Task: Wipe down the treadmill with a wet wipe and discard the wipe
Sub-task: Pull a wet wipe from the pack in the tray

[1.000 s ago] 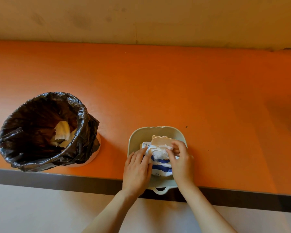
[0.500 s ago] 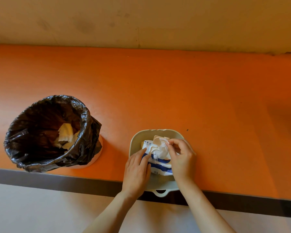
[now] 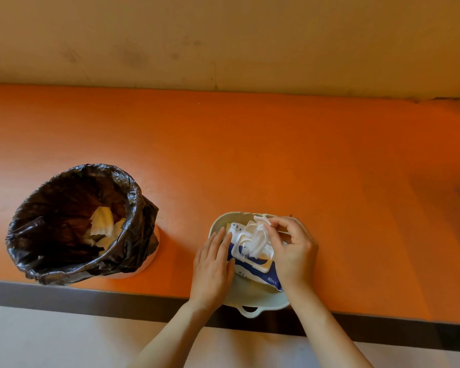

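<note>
Wipe point(image 3: 258, 235), soft, damp and light, rises bunched from the pack point(image 3: 252, 257) in the near tray point(image 3: 255, 298); right hand point(image 3: 294, 251) pinches its top, best hold there. Left hand point(image 3: 213, 264), fingers straight, steadies the pack.

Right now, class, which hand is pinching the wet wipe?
The right hand pinches the wet wipe; the left hand rests flat on the pack.
</note>
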Available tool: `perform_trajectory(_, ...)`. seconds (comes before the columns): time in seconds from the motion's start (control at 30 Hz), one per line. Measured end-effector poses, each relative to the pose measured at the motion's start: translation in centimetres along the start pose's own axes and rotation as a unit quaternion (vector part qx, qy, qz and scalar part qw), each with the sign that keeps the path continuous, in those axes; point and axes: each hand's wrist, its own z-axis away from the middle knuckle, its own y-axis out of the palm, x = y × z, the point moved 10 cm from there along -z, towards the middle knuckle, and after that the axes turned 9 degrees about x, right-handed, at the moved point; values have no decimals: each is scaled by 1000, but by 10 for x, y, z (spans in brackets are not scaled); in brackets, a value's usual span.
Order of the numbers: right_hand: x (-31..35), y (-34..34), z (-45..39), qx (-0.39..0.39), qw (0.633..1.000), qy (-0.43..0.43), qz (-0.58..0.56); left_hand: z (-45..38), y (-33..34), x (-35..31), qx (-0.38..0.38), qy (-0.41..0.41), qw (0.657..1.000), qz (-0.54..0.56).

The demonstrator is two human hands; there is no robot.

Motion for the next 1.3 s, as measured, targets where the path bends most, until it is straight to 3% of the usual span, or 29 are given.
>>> perform_trajectory(0.3,1,-17,-12,-27,999,27,-30,-7,29,0,162,3,977,-137)
perform_trajectory(0.63,9,-30,-28,-48,998,30,-39,-5,27,-3,158,2,979,-127)
perform_trajectory(0.77,16,-39,-44,-57,997,38,-47,-2,18,3,92,4,994,-65)
perform_trajectory(1.07,-55,-2,-10,34,985,167,4,7,9,2,33,5,998,-61)
perform_trajectory(1.3,-105,49,39,212,945,226,103,10,12,1,29,14,997,-64)
